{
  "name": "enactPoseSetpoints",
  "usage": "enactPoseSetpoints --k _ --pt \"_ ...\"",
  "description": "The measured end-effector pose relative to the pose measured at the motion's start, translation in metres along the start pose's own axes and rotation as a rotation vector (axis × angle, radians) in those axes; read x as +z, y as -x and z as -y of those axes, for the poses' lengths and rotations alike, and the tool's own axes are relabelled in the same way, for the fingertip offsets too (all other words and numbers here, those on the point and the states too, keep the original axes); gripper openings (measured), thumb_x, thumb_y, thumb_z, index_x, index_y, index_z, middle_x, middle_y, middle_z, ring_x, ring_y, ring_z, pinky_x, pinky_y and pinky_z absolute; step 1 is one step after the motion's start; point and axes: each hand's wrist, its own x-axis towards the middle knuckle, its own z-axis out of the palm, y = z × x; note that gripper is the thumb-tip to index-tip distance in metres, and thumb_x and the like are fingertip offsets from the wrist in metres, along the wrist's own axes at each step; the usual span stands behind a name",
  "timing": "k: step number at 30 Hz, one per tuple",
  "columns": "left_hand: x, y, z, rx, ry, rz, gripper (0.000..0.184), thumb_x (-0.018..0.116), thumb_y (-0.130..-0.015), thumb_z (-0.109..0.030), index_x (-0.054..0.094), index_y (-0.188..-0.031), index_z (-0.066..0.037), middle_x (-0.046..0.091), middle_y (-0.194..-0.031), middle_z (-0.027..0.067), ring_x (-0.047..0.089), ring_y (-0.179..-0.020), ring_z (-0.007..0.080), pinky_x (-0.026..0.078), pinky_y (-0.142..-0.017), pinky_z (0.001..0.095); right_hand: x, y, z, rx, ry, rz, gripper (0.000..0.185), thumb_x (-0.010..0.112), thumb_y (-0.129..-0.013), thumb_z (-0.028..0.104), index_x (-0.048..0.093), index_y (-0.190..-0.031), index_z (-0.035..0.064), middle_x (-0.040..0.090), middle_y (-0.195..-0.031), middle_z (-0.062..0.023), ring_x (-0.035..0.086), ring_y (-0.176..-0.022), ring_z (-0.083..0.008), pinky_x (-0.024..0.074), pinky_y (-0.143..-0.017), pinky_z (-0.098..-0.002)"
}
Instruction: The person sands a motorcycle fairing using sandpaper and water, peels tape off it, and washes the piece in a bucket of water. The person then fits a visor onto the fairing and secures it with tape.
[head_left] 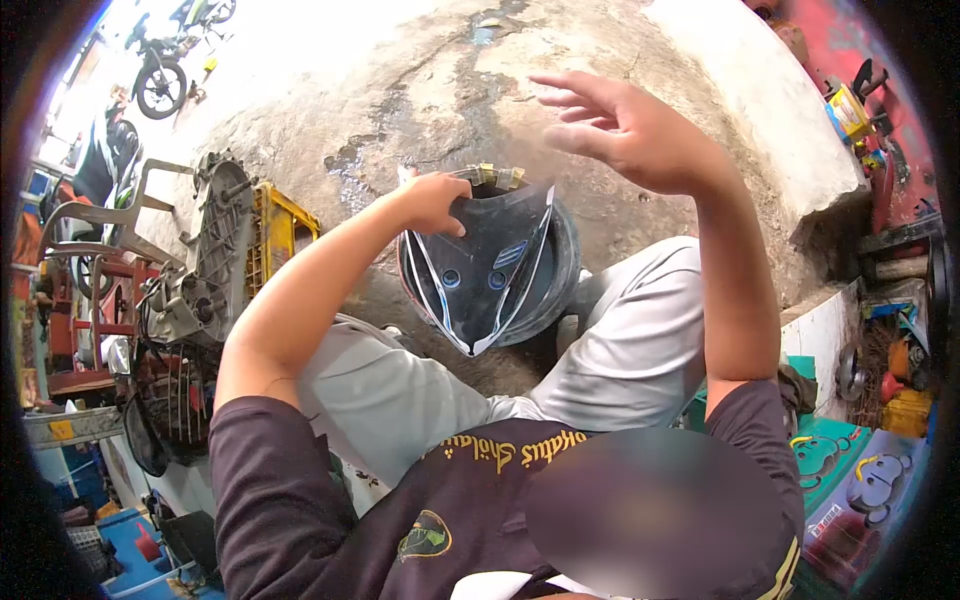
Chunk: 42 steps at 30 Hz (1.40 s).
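Note:
A black V-shaped motorcycle fairing panel (pixel 478 245), with white edge trim, two blue-ringed round marks and a blue sticker, is in front of me with its point towards my body. Behind and under it is a dark round basin (pixel 567 262), mostly hidden. My left hand (pixel 436 203) grips the panel's far left edge, its thumb on the black face. Raised up and to the right, apart from the panel, my right hand (pixel 622 130) has its fingers stretched out, slightly blurred, holding nothing visible. Yellowish pieces (pixel 497 176) show at the panel's far edge.
My grey-trousered legs (pixel 630 340) flank the basin. On the left stand a yellow crate (pixel 285 235), a metal engine casing (pixel 215 240) and a chair frame (pixel 120 215). A low white wall (pixel 750 110) runs along the right. The concrete floor (pixel 390 60) has wet streaks.

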Motion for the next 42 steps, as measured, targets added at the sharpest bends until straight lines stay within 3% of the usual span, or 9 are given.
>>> enactPoseSetpoints --k 10,13,15,22,34,37,38,40,42 --pt "-0.043 0.058 -0.018 0.304 0.077 -0.345 0.042 0.079 -0.083 -0.017 0.064 -0.121 -0.010 0.064 -0.110 0.0135 0.059 -0.117 0.0345 0.043 -0.101 0.0468 -0.002 -0.018 -0.071 0.324 0.025 0.160 0.068 0.069 -0.099 0.039 0.046 -0.156 0.0108 0.060 -0.144 -0.0239 0.057 -0.134 -0.0313 0.0463 -0.109 -0.0396" --pt "-0.041 0.062 -0.009 0.285 0.038 -0.477 0.038 0.075 -0.087 -0.016 0.066 -0.124 -0.018 0.064 -0.110 0.0083 0.061 -0.118 0.0279 0.032 -0.103 0.0520 0.001 -0.021 -0.076 0.293 0.010 0.115 0.069 0.070 -0.098 0.039 0.046 -0.156 0.0112 0.058 -0.146 -0.0237 0.055 -0.137 -0.0320 0.0448 -0.110 -0.0396" --pt "-0.034 0.064 -0.011 0.268 -0.017 -0.461 0.038 0.075 -0.087 -0.016 0.067 -0.124 -0.020 0.064 -0.110 0.0076 0.061 -0.118 0.0266 0.030 -0.104 0.0539 0.002 -0.023 -0.079 0.288 -0.052 0.061 0.076 0.071 -0.095 0.051 0.047 -0.155 0.0119 0.051 -0.153 -0.0248 0.052 -0.140 -0.0357 0.0425 -0.114 -0.0402" --pt "0.040 0.032 0.001 0.247 -0.157 -0.401 0.031 0.074 -0.089 -0.019 0.070 -0.119 -0.024 0.063 -0.110 0.0019 0.061 -0.115 0.0221 0.027 -0.110 0.0562 0.011 -0.022 -0.070 0.397 0.090 0.095 0.071 0.069 -0.099 0.042 0.043 -0.158 0.0119 0.051 -0.153 -0.0240 0.051 -0.141 -0.0343 0.0428 -0.113 -0.0419" --pt "0.032 0.020 0.025 0.027 -0.396 -0.153 0.033 0.074 -0.091 -0.035 0.070 -0.123 -0.025 0.066 -0.127 0.0042 0.057 -0.128 0.0238 0.041 -0.108 0.0556 0.041 -0.009 -0.029 0.358 0.111 0.175 0.067 0.068 -0.100 0.042 0.045 -0.156 0.0130 0.058 -0.146 -0.0235 0.058 -0.133 -0.0348 0.0479 -0.108 -0.0417" --pt "0.031 0.022 0.031 0.033 -0.428 -0.244 0.040 0.074 -0.091 -0.035 0.067 -0.128 -0.023 0.066 -0.125 0.0053 0.058 -0.126 0.0252 0.043 -0.104 0.0550 0.086 -0.009 -0.013 0.378 -0.036 0.164 0.049 0.066 -0.099 0.034 0.060 -0.140 0.0083 0.067 -0.131 -0.0209 0.066 -0.116 -0.0303 0.0524 -0.098 -0.0413" --pt "0.029 0.024 0.032 0.034 -0.421 -0.238 0.040 0.074 -0.091 -0.035 0.067 -0.128 -0.023 0.066 -0.125 0.0053 0.058 -0.126 0.0252 0.043 -0.104 0.0550 0.116 -0.004 -0.016 0.384 -0.084 0.049 0.040 0.069 -0.093 0.032 0.070 -0.121 0.0038 0.075 -0.112 -0.0175 0.071 -0.095 -0.0261 0.0555 -0.086 -0.0393" --pt "0.020 0.028 0.038 -0.080 -0.390 -0.235 0.045 0.074 -0.090 -0.037 0.066 -0.132 -0.026 0.064 -0.130 0.0065 0.056 -0.130 0.0258 0.042 -0.109 0.0555 0.186 -0.004 -0.058 0.397 -0.106 0.104 0.028 0.066 -0.087 0.025 0.076 -0.102 0.0032 0.075 -0.095 -0.0193 0.071 -0.085 -0.0265 0.0559 -0.078 -0.0408" --pt "0.019 0.032 0.049 -0.108 -0.358 -0.238 0.050 0.074 -0.089 -0.037 0.063 -0.136 -0.025 0.064 -0.133 0.0071 0.057 -0.130 0.0277 0.042 -0.109 0.0558 0.269 -0.012 -0.115 0.516 -0.117 0.357 0.027 0.064 -0.091 0.020 0.074 -0.104 -0.0015 0.075 -0.089 -0.0104 0.071 -0.086 -0.0230 0.0559 -0.081 -0.0376"
